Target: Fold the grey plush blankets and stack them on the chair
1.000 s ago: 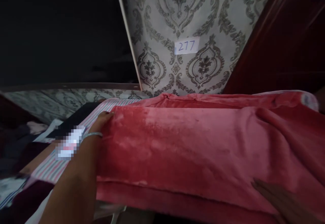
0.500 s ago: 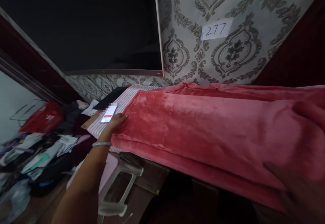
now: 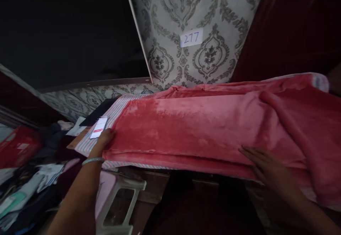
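A red plush blanket (image 3: 170, 128), folded in a long strip, lies over a striped cloth (image 3: 119, 107). At the blanket's left end, my left hand (image 3: 106, 138) is closed on its edge; some of its fingers are hidden. A lit phone (image 3: 98, 127) rests on the striped cloth just beside that hand. My right hand (image 3: 263, 162) lies with fingers stretched out on the blanket's near side, right of the middle. Farther right, a thick diagonal fold rises and the blanket is bunched and uneven.
Below the left end stands a pink and white plastic stool (image 3: 119, 206). Clothes (image 3: 29, 189) are heaped at lower left by a red bag (image 3: 20, 146). A large dark screen (image 3: 66, 32) and a paper marked 277 (image 3: 191, 38) are on the patterned wall behind.
The view has turned to the right, showing more of the blanket's right end. My right hand has come further into view, flat on the blanket. My left hand stays at the left edge.
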{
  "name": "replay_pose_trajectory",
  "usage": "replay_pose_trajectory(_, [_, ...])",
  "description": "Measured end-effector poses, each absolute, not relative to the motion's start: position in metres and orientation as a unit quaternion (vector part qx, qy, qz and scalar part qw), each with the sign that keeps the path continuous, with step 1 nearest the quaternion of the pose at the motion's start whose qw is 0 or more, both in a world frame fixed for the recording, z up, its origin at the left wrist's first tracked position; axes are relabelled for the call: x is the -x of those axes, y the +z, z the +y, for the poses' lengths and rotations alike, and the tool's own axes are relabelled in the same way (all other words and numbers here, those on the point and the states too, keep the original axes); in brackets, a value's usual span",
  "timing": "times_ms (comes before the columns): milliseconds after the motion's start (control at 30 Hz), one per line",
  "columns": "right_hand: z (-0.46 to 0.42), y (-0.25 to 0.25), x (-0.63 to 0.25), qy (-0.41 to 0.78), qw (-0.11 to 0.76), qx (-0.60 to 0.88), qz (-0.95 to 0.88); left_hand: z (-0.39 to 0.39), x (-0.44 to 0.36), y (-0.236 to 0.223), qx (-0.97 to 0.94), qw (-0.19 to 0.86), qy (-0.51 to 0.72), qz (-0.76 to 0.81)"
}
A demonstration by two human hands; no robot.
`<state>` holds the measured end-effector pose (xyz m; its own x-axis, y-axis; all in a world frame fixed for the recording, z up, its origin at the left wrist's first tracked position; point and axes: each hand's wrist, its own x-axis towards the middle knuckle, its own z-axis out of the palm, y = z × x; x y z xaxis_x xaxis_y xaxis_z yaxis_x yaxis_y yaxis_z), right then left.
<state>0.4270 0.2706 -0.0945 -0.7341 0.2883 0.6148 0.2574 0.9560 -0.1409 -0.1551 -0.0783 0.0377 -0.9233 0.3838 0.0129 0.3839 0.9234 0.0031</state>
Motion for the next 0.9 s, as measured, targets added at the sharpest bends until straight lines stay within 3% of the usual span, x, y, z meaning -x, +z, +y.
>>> replay_pose_trajectory(233, [0.270, -0.043, -0.381, 0.073, 0.293, 0.238, -0.923, -0.005, 0.145, 0.045, 0.290, 0.099, -0.036, -0.951])
replay_pose_trajectory(367, [0.263, -0.030, -0.336, 0.078, 0.211, 0.316, -0.922, 0.089, 0.080, 0.031, 0.451, 0.112, -0.092, -0.880])
replay_pose_trajectory(500, [0.260, -0.039, -0.325, 0.111, 0.159, 0.353, -0.915, 0.143, 0.017, 0.007, 0.533, 0.079, -0.066, -0.840])
replay_pose_trajectory(633, [0.259, -0.045, -0.331, 0.139, 0.227, 0.339, -0.903, 0.158, 0.002, -0.016, 0.527, 0.051, -0.030, -0.848])
replay_pose_trajectory(833, [0.273, -0.044, -0.357, 0.253, 0.404, 0.232, -0.848, 0.161, 0.017, -0.028, 0.544, 0.071, -0.033, -0.836])
replay_pose_trajectory(900, [0.284, -0.040, -0.385, 0.258, 0.497, 0.270, -0.783, 0.163, 0.019, -0.029, 0.543, 0.075, -0.035, -0.836])
